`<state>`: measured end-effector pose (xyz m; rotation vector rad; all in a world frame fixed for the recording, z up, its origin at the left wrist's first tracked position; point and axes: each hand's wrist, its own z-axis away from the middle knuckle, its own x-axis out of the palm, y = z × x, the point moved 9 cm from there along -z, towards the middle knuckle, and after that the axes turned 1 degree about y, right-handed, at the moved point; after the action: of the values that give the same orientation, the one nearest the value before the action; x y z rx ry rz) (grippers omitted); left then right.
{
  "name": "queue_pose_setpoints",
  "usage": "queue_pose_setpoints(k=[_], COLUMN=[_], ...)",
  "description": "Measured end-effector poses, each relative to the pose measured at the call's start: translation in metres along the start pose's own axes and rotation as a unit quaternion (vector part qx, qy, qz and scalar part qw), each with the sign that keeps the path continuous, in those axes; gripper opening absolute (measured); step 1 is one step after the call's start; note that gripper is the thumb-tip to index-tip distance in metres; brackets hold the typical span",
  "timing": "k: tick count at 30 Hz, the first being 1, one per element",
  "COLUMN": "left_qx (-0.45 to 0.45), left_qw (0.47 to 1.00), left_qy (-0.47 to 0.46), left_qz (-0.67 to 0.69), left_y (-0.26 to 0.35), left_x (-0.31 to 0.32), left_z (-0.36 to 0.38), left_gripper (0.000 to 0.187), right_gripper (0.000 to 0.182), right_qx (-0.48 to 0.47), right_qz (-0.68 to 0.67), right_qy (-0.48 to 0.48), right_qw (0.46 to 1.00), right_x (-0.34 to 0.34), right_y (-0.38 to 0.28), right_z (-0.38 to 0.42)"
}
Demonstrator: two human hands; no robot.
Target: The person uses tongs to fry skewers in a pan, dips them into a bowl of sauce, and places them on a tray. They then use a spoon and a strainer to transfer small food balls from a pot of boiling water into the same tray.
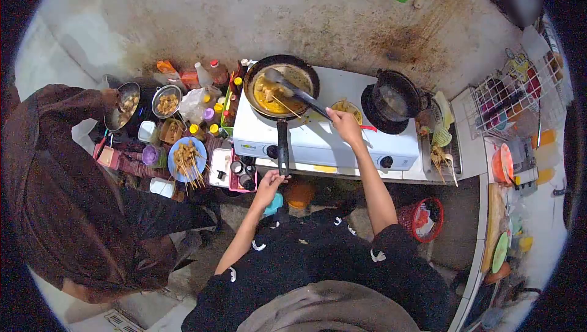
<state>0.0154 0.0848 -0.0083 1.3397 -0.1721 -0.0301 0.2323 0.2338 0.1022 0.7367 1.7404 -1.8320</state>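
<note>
My right hand (347, 125) is closed round the handle of a black spatula (306, 98), whose blade dips into the frying pan (315, 81). Yellow-brown sauce with pieces of food (269, 96) lies in the pan, and a thin skewer stick (287, 107) leans out of it. The pan rests on the left burner of a white gas stove (330, 145). At the tip of the pan's black handle, my left hand (268, 190) pinches with its fingers. Just left of my right hand's knuckles, a small dish of yellowish food (348, 110) sits on the stove.
A black pot (394, 96) stands on the right burner. Skewered food fills a blue plate (188, 159) at the left, among bottles and containers. Another person (85, 197) in brown stands at far left, holding a small pan (126, 106). A red basket (422, 219) is below right.
</note>
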Motion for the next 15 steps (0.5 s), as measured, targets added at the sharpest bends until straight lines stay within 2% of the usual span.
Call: queue_pose_setpoints(k=[1, 2, 4, 5, 7, 8, 10, 13, 15], left_qx=[0.001, 0.001, 0.000, -0.008, -0.015, -0.008, -0.002, -0.008, -0.015], left_qw=[1.000, 1.000, 1.000, 1.000, 1.000, 1.000, 0.999, 0.999, 0.999], left_qy=[0.000, 0.007, 0.016, 0.020, 0.020, 0.009, 0.000, 0.008, 0.008], left_qz=[0.000, 0.010, 0.020, 0.013, 0.005, 0.028, 0.051, 0.034, 0.047], left_y=[-0.002, -0.003, -0.003, -0.003, -0.009, -0.017, -0.011, -0.008, -0.010], left_x=[0.000, 0.000, -0.001, -0.002, -0.003, -0.003, 0.000, -0.002, -0.002], left_z=[-0.001, -0.001, 0.000, 0.001, -0.002, -0.005, -0.005, -0.001, -0.003], left_gripper=[0.024, 0.024, 0.023, 0.023, 0.023, 0.023, 0.023, 0.022, 0.021], right_gripper=[0.050, 0.050, 0.050, 0.050, 0.050, 0.050, 0.049, 0.049, 0.049], right_qx=[0.042, 0.041, 0.024, 0.024, -0.015, -0.015, 0.048, 0.014, 0.009], right_qz=[0.007, 0.007, -0.015, -0.016, 0.036, 0.036, -0.018, 0.001, 0.004], right_qy=[-0.048, -0.048, 0.009, 0.008, 0.030, 0.032, -0.025, 0.020, 0.003], right_qw=[0.998, 0.998, 1.000, 1.000, 0.999, 0.999, 0.998, 1.000, 1.000], right_x=[0.005, 0.006, 0.003, 0.007, 0.003, 0.001, 0.006, 0.005, 0.005], right_y=[0.003, 0.005, 0.011, 0.015, 0.009, 0.009, 0.011, 0.009, 0.006], right_z=[0.002, 0.001, -0.004, -0.004, -0.004, -0.004, 0.000, -0.005, -0.004])
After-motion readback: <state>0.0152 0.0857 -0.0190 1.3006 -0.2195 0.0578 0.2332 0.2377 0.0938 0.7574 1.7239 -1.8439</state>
